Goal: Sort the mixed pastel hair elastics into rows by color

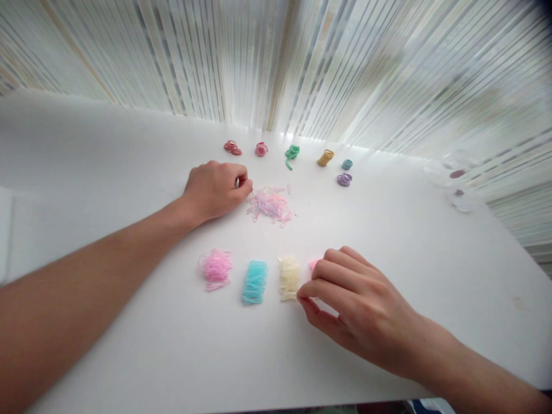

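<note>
White counter [164,345] carries a mixed pastel heap [271,205] of thin strands, pink and lilac, near its middle. Beside that heap's left edge rests the left hand [217,187], fingers curled in and thumb close to the forefinger; whether it grips a strand cannot be told. Nearer the person, a row runs from left to right: a loose pink bundle [217,269], a neat turquoise block [255,282], a cream block [289,278] and a pink piece [314,264] mostly hidden by the right hand [357,302]. That hand brings thumb and forefinger together at the cream block's lower right corner; anything between the tips is too small to make out. Farther back stand small coils: red [233,148], rose [261,149], green [292,152], mustard [325,158], teal [347,164], with purple [344,180] just in front of teal. Clear containers [460,200] sit at the far right, before a striped curtain [259,63].
</note>
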The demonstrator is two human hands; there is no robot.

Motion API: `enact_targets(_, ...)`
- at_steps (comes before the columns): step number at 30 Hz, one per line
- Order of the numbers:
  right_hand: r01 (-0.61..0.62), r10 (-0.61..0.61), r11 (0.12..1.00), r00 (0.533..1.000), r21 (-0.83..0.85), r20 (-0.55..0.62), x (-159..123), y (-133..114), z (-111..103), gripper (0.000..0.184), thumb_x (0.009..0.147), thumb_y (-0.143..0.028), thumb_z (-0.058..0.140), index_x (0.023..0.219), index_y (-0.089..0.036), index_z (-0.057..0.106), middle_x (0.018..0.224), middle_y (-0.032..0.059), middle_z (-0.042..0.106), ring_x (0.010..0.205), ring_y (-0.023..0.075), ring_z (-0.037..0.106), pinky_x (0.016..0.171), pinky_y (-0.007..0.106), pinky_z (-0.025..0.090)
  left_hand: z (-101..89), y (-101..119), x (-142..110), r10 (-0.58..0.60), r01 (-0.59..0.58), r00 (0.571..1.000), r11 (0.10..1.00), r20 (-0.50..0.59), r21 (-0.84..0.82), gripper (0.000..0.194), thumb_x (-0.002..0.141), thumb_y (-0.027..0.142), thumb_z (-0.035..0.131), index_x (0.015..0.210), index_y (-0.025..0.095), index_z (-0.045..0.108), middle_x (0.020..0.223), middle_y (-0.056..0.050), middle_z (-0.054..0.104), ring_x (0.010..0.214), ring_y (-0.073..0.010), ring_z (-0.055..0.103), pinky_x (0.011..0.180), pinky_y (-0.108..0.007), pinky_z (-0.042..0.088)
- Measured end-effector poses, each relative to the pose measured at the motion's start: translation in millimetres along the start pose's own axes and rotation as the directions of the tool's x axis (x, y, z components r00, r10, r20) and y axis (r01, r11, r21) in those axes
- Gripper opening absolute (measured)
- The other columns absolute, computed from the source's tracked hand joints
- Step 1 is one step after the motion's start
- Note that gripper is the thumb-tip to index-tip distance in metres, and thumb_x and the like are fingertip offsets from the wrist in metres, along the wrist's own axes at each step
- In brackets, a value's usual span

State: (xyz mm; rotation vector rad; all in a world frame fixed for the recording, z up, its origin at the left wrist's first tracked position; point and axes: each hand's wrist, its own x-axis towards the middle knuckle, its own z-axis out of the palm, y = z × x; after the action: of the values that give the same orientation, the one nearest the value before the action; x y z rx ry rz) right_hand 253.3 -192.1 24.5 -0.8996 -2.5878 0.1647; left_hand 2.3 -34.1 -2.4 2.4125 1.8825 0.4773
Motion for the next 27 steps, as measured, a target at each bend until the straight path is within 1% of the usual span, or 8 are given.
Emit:
enact_targets(4, 0.001, -0.001, 1.0, 1.0, -0.004, 0.006, 0.5, -0.6, 0.8, 0.022, 0.099, -0.01, 0.059, 0.082, -0.016, 0.073, 0.074, 0.0051, 0.065, 0.07, 0.0192, 0.053, 0.067, 0.037, 0.038, -0.4, 0.4, 0.0, -0.007, 0.007, 1.0, 1.0, 0.004, 0.006, 0.031, 0.091, 0.043, 0.052, 0.086, 0.024, 0.076, 0.083, -0.007, 0.076, 0.085, -0.0269, 0.069, 0.074, -0.036, 0.045)
enact_targets(11, 0.008, -0.007, 1.0, 0.999, -0.012, 0.05, 0.6, -0.6, -1.7, 0.021, 0.1, -0.012, 0.058, 0.086, -0.018, 0.072, 0.074, 0.0042, 0.065, 0.07, 0.0194, 0.052, 0.067, 0.036, 0.038, -1.7, 1.0, 0.4, -0.024, 0.024, 1.0, 1.0, 0.02, 0.006, 0.031, 0.09, 0.044, 0.052, 0.087, 0.024, 0.076, 0.084, -0.007, 0.076, 0.087, -0.0275, 0.069, 0.076, -0.036, 0.045)
enact_targets(17, 0.009, -0.008, 1.0, 0.999, -0.013, 0.041, -1.2, 3.3, -6.3, 0.019, 0.1, -0.012, 0.058, 0.089, -0.019, 0.072, 0.075, 0.0047, 0.066, 0.069, 0.0186, 0.054, 0.067, 0.036, 0.039, -1.4, 0.9, 0.9, -0.033, 0.033, 0.999, 0.999, 0.026, 0.001, 0.031, 0.09, 0.045, 0.053, 0.088, 0.024, 0.077, 0.082, -0.007, 0.075, 0.089, -0.0279, 0.069, 0.079, -0.036, 0.045)
enact_targets(20, -0.006, 0.006, 1.0, 1.0, 0.021, 0.005, -1.3, 8.7, -10.1, 0.016, 0.098, -0.011, 0.061, 0.089, -0.018, 0.072, 0.075, 0.0047, 0.067, 0.069, 0.0179, 0.055, 0.068, 0.035, 0.041, -0.9, 0.2, 0.9, -0.028, 0.028, 0.999, 1.0, 0.022, -0.01, 0.031, 0.09, 0.044, 0.053, 0.087, 0.024, 0.077, 0.082, -0.007, 0.075, 0.089, -0.0276, 0.069, 0.079, -0.036, 0.046)
enact_targets(23, -0.039, 0.042, 0.998, 0.997, 0.042, -0.066, -0.8, 17.3, -15.4, 0.013, 0.097, -0.012, 0.064, 0.087, -0.018, 0.072, 0.075, 0.0047, 0.068, 0.068, 0.0174, 0.057, 0.067, 0.035, 0.044, -0.2, -1.0, 0.7, -0.017, 0.018, 1.0, 1.0, 0.013, -0.014, 0.03, 0.09, 0.044, 0.053, 0.085, 0.024, 0.076, 0.082, -0.007, 0.075, 0.086, -0.0271, 0.069, 0.077, -0.036, 0.045)
enact_targets(25, -0.086, 0.089, 0.996, 0.989, 0.03, -0.118, -0.8, 24.9, -19.4, 0.012, 0.096, -0.015, 0.066, 0.086, -0.019, 0.072, 0.074, 0.0046, 0.067, 0.068, 0.0172, 0.059, 0.067, 0.035, 0.048, 0.2, -2.2, 0.3, -0.009, 0.009, 1.0, 1.0, 0.007, -0.005, 0.031, 0.09, 0.044, 0.052, 0.085, 0.024, 0.075, 0.083, -0.007, 0.076, 0.083, -0.027, 0.069, 0.074, -0.036, 0.044)
enact_targets(27, -0.164, 0.165, 0.986, 0.972, 0.019, -0.166, -1.0, 33.8, -23.5, 0.012, 0.096, -0.018, 0.067, 0.087, -0.019, 0.073, 0.075, 0.005, 0.068, 0.068, 0.017, 0.061, 0.062, 0.032, 0.05, 0.4, -3.4, -0.1, 0.003, -0.003, 1.0, 1.0, 0.006, 0.011, 0.033, 0.092, 0.044, 0.05, 0.085, 0.024, 0.075, 0.083, -0.007, 0.077, 0.081, -0.0269, 0.068, 0.071, -0.036, 0.043)
